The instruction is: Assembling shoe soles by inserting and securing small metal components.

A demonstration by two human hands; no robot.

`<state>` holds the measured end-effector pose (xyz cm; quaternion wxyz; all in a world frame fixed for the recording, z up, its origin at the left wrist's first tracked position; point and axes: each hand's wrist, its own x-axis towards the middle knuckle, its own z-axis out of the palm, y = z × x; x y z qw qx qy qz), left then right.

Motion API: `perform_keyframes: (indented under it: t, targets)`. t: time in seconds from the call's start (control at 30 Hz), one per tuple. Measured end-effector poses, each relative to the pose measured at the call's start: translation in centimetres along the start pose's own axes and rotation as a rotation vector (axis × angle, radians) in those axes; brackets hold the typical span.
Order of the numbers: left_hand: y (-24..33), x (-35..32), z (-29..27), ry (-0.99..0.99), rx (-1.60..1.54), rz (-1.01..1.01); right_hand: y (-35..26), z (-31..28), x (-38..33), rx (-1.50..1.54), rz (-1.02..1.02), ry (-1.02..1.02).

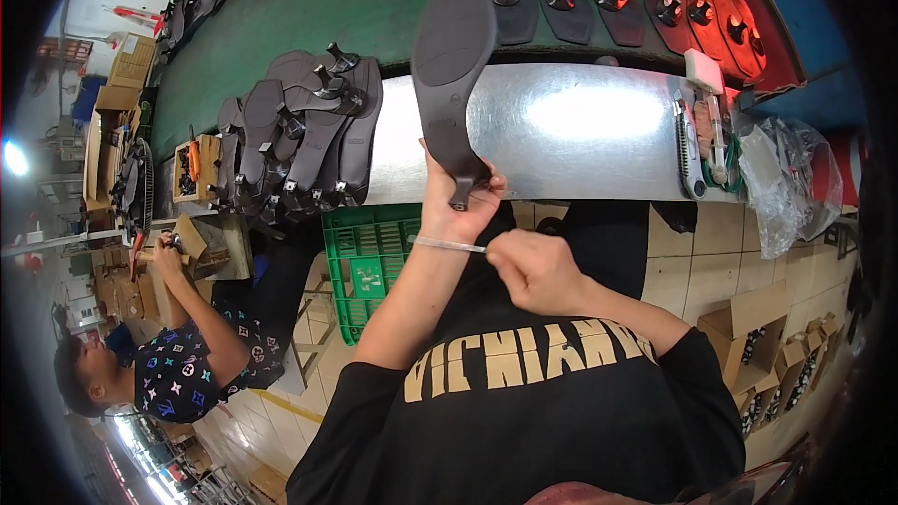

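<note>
My left hand is closed around the heel end of a dark brown high-heeled shoe sole, which points up and away over the bench with its underside showing. My right hand is closed on one end of a thin, pale stick-like tool. The tool lies across in front of my left wrist; I cannot tell whether it touches the skin. To the left of the held sole, a pile of similar dark heeled soles rests at the bench edge.
Beyond the metal bench top, a green belt carries heeled soles, some under red light. A utility knife and plastic bag lie right. A green crate stands below. A co-worker works at left.
</note>
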<state>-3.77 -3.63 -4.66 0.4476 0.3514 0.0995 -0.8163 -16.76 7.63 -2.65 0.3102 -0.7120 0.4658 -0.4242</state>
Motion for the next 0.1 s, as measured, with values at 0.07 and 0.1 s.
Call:
perform_keyframes:
  t: [0.07,0.1]
  targets:
    - [0.18,-0.02,0.61,0.012,0.126,0.055,0.65,-0.91,0.87,-0.014,0.014,0.103]
    - [0.58,0.02,0.19,-0.053,0.172,0.023,0.55,-0.78,0.9,-0.011,0.012,0.103]
